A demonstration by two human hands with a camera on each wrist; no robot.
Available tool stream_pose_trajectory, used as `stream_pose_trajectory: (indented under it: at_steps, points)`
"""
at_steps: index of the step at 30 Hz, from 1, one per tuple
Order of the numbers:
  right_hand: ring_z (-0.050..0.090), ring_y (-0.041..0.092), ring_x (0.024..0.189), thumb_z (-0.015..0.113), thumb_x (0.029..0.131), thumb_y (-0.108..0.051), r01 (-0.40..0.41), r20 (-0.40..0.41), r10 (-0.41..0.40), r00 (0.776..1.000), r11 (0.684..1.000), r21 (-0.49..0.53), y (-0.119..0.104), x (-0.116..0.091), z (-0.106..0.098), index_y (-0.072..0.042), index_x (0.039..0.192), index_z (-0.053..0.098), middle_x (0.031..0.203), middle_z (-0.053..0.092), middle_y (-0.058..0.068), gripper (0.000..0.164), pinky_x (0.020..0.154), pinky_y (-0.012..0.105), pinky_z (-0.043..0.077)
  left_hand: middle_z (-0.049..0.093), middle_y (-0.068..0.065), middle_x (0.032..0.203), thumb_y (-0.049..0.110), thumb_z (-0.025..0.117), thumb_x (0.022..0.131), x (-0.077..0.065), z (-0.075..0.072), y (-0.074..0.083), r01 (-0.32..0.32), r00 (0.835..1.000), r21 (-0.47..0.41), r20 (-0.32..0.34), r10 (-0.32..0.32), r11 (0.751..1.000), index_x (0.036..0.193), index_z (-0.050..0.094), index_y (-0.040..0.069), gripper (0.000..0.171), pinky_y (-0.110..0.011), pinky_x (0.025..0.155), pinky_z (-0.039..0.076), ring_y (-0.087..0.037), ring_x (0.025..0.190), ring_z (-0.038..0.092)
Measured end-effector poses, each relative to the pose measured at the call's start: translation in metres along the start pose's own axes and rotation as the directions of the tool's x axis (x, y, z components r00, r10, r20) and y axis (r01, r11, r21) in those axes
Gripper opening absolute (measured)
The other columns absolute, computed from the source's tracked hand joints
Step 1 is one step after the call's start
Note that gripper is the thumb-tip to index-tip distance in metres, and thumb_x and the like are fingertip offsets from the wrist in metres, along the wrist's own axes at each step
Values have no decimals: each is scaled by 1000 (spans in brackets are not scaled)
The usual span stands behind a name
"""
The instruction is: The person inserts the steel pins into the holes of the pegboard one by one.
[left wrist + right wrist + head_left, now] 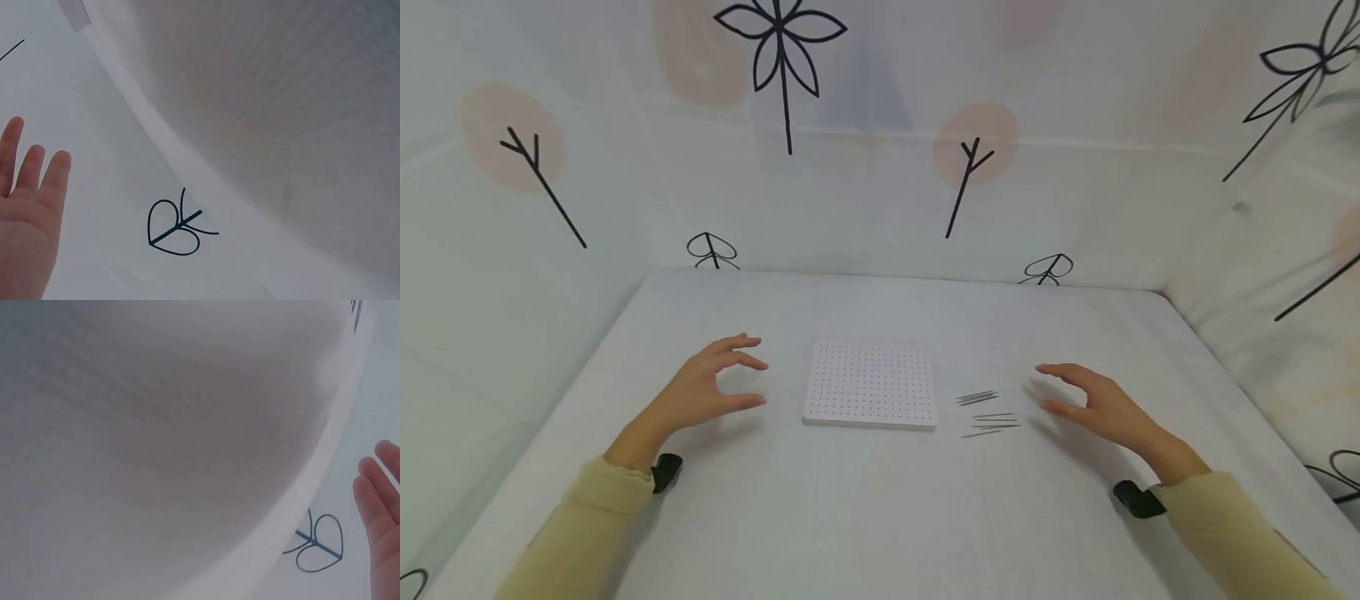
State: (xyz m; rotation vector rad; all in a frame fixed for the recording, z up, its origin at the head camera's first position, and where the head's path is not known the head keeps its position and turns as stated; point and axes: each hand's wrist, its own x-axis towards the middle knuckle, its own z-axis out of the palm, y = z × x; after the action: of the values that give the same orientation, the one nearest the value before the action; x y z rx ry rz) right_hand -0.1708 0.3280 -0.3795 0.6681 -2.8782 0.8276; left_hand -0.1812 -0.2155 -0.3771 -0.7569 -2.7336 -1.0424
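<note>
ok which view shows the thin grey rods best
The head view: the thin grey rods show whole and uncovered on the table, right of the perforated board. The right wrist view shows only slim dark lines at its top edge, possibly these; the left wrist view shows none clearly.

High head view forward and down over table (865, 517), low wrist views toward the shared patterned backdrop (865, 217)

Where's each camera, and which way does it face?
Head: head-worn, facing forward and down at white board, thin rods; left hand, right hand, sleeves show.
Left wrist: on that wrist, facing printed cloth, pale blur; left fingers show.
Right wrist: on that wrist, facing likewise; right fingers show.
Both wrist views share printed cloth.
</note>
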Motion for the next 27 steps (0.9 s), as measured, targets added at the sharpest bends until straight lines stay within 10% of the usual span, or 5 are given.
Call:
stream_pose_trajectory:
  at_steps: [27]
  points:
    - [53, 31, 111, 74, 80, -14, 133, 34, -132, 991, 991, -1, -7, 24, 17, -4, 117, 60, 119, 60, 9, 42, 90, 50, 43, 52, -4, 130, 31, 80, 72, 16, 19, 12, -21, 988, -27, 150, 25, 999, 99, 69, 14, 34, -53, 102, 31, -29, 132, 31]
